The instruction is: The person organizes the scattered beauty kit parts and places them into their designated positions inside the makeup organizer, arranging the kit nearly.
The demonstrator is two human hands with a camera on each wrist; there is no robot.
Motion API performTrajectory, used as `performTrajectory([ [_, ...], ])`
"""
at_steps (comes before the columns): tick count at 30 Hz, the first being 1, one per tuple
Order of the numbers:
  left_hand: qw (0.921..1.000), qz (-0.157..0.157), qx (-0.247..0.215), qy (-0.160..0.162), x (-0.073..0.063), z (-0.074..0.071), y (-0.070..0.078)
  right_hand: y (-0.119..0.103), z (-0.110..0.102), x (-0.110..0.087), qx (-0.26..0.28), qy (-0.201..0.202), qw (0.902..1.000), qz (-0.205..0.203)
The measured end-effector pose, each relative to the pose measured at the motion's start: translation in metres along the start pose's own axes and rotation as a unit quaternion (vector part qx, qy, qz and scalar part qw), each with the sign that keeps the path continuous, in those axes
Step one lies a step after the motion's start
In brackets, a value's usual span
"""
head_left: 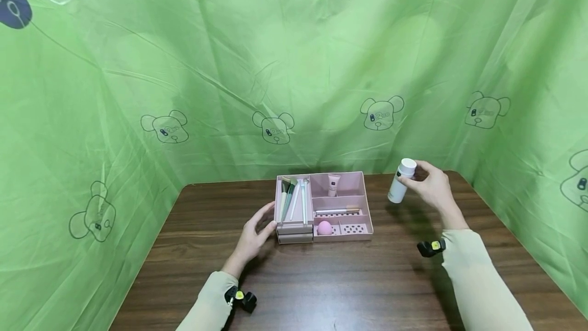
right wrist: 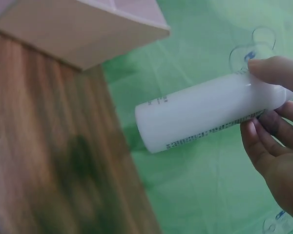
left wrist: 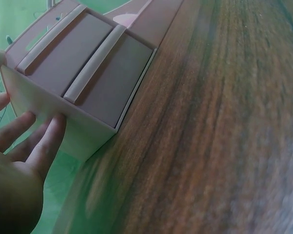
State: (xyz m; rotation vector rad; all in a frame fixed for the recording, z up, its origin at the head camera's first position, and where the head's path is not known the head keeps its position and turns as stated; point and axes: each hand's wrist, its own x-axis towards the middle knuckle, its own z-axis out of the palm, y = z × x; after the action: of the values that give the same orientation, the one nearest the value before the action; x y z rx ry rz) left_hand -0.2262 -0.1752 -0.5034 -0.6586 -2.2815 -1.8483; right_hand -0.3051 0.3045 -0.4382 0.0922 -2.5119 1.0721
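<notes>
A white bottle [head_left: 398,185] with a white cap is pinched near its top by my right hand [head_left: 434,188]. In the right wrist view the bottle [right wrist: 195,112] is held off the table, small print along its side. My left hand [head_left: 252,234] touches the left side of a pink organizer box [head_left: 340,239]; in the left wrist view its fingers [left wrist: 51,141] lie extended against the side wall. Makeup brushes [head_left: 289,198] lie in the organizer's left part, above two drawers [left wrist: 100,63]. A small pink tube [head_left: 333,185], a slim brush [head_left: 337,211] and a pink makeup sponge [head_left: 324,228] occupy the right compartments.
The organizer stands on a dark wooden table [head_left: 294,280], near its back edge. Green curtains [head_left: 321,75] with bear drawings hang behind the table and on both sides. Each wrist wears a small black camera [head_left: 431,247].
</notes>
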Motion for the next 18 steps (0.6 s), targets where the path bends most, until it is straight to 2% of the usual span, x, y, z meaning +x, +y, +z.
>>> performTrajectory([
  [6, 0.9998, -0.014, -0.011, 0.003, 0.000, 0.000, -0.001, -0.024, 0.003, 0.006, 0.046, 0.004, 0.9989, -0.008],
  [12, 0.9997, -0.009, -0.023, 0.003, 0.000, 0.000, -0.002, -0.049, 0.012, 0.011, 0.107, -0.005, 0.9936, -0.038],
  [18, 0.9996, -0.010, -0.028, -0.001, 0.001, 0.000, -0.002, -0.072, 0.024, 0.015, 0.134, -0.015, 0.9896, -0.051],
])
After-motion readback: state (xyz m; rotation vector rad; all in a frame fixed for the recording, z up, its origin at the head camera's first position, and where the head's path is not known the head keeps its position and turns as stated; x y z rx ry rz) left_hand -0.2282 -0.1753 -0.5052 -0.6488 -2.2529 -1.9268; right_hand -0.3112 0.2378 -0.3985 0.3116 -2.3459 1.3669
